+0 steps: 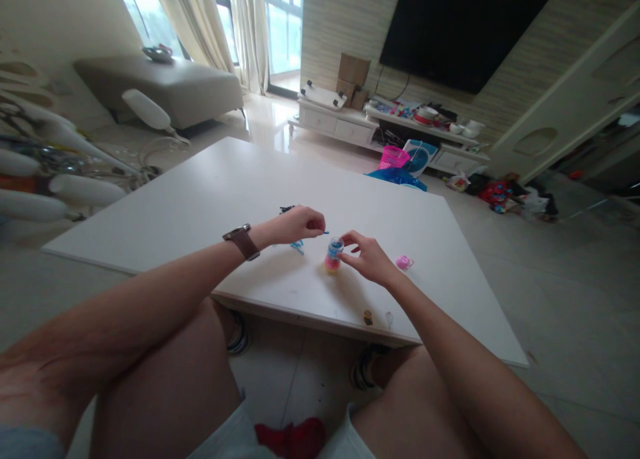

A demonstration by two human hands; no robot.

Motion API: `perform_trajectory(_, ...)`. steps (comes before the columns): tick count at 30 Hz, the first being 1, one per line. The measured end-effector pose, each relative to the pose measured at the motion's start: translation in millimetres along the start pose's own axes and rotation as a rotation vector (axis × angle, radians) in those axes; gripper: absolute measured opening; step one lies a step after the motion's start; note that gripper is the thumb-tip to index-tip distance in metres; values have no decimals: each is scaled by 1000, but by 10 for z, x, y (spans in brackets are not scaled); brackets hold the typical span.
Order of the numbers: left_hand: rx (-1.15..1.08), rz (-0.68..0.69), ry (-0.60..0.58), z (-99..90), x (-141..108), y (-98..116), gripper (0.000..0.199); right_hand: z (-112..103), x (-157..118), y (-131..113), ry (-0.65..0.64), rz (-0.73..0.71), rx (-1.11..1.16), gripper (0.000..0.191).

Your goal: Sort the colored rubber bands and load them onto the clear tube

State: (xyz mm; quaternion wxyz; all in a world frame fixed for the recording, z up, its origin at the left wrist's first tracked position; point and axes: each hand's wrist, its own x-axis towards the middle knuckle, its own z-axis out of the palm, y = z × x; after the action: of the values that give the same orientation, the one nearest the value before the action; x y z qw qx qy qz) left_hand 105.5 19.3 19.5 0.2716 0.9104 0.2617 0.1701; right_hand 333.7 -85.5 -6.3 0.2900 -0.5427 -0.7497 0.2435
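Note:
A small clear jar (333, 255) stands upright on the white table, filled with blue, pink and yellow layers. My right hand (367, 255) grips its side near the rim, thumb and fingers on the glass. Left of the rim and slightly higher, my left hand (303, 225) is closed in a pinch. A tiny blue piece (327, 232) pokes out from its fingertips; its kind is too small to tell. Beneath that hand lie light-blue looped pieces (297, 247), and behind it some small black pieces (287, 209). A pink rounded trinket (404, 262) rests to the right.
Near the front edge of the white table (240, 172) lie a small brown-and-yellow item (368, 317) and a small clear item (389, 320). A pink basket (393, 157) is beyond the far edge. White lamp-like shapes (150, 111) stand at the left.

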Motion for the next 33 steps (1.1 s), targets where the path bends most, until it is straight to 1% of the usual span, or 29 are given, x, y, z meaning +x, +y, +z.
perform_trajectory(2,4,48,7,-44,-9,128,13,6,1,-18,2,0,9,21)
perform_trajectory(5,53,149,41,-47,13,259,13,7,0,-36,-1,10,17,21)
perform_trajectory(8,140,264,38,3,60,305,13,5,-3,-43,-4,14,15,21)
perform_trajectory(10,198,304,18,43,86,310,14,5,-6,-47,-4,11,9,21)
perform_trajectory(13,251,315,-7,86,99,321,15,4,-7,-51,-4,2,4,21)
perform_trajectory(15,246,318,-20,102,94,334,17,2,-7,-52,-5,-2,1,21)
perform_trajectory(19,178,302,-24,118,87,344,17,-2,-3,-41,-10,-5,0,21)
perform_trajectory(22,116,265,-49,105,90,324,16,-1,-5,-29,-7,-4,3,22)
perform_trajectory(25,82,207,-19,62,88,304,17,0,-10,-18,-2,-2,-2,23)
perform_trajectory(28,100,226,10,20,67,306,23,0,-11,-19,-3,-6,-2,22)
perform_trajectory(30,147,247,-26,17,42,321,29,2,-9,-27,-2,-10,3,22)
perform_trajectory(33,241,223,-108,73,3,364,33,8,-6,-42,-4,-25,8,21)
